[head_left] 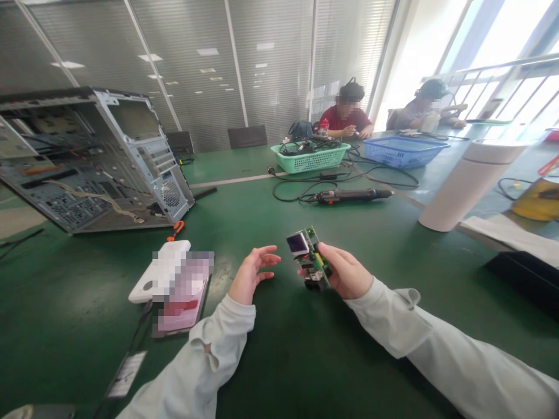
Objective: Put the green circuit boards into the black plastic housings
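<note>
Gripped in my right hand (347,270) is a small green circuit board (311,259) with a little dark screen at its upper left corner and metal connectors below. The board is held tilted above the green table (279,361), with my right fingers partly hidden behind it. My left hand (255,272) is just left of the board, apart from it, its fingers spread and nothing in them. Left of that hand lie a pink phone (187,297) and a white power bank (159,270), partly blurred out.
An opened computer case (117,163) stands at the left. Behind the board lie a corded electric screwdriver (351,196), a green basket (310,160) of cables and a blue basket (404,152). A pale tumbler (469,186) stands right. Two people (347,116) sit at the far side.
</note>
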Motion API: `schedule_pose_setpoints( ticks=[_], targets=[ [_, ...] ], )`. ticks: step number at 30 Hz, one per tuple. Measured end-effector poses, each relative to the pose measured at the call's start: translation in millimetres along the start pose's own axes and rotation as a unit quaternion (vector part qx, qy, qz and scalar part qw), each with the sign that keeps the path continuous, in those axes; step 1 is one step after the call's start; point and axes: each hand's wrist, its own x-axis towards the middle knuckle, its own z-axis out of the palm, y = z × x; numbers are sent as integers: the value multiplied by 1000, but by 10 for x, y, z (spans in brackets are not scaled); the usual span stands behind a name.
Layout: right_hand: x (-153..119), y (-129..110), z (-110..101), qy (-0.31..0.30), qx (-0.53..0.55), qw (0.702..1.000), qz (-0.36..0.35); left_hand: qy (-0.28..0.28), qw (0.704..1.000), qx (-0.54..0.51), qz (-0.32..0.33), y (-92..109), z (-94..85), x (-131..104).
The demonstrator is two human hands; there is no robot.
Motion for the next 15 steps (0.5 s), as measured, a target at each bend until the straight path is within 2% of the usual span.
schedule_pose_setpoints(
  ticks=[3, 6, 9, 11, 13, 15],
  targets=[
    [9, -65, 13, -19, 148, 975, 167, 12, 1000, -1, -10, -17, -9, 17],
    [-19, -133, 12, -49, 209, 948, 236, 12, 1000, 4, -4, -35, -9, 18],
    [-28, -145, -35, -62, 218, 943, 244, 9, 1000, 14, 0, -34, 5, 0],
    [-12, -137, -92, -59, 188, 952, 233, 8, 1000, 12, -6, -16, 18, -19],
    [8, -142, -170, -54, 129, 969, 203, 5, 1000, 3, -10, 14, 29, -42],
    [5, -173, -278, -52, 38, 989, 137, 5, 1000, -8, -12, 46, 40, -66]
  ],
)
